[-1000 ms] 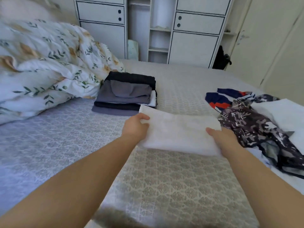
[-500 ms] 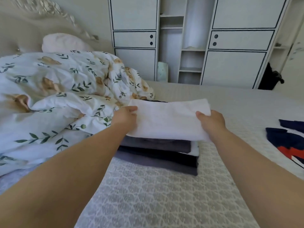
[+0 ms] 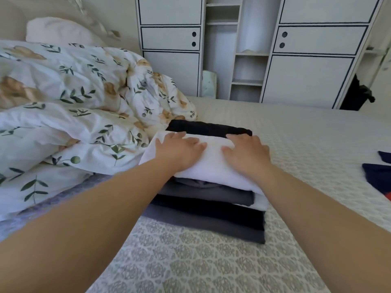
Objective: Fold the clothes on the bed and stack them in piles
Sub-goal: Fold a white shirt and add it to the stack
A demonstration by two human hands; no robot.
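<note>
A folded white garment [image 3: 213,166] lies on top of a pile of folded grey and black clothes [image 3: 211,212] in the middle of the bed [image 3: 211,267]. My left hand [image 3: 179,151] lies flat on the white garment's left half with its fingers spread. My right hand [image 3: 247,153] presses flat on its right half. A black folded piece [image 3: 209,129] shows at the back of the pile, beyond my fingers.
A bunched floral duvet [image 3: 74,106] fills the left side and touches the pile. Dark blue and red clothes [image 3: 378,174] lie at the right edge. White cupboards [image 3: 313,51] stand behind the bed.
Both hands carried the white garment left onto the pile, set it down and let go of its edges. They now lie flat on top. The view moved closer.
</note>
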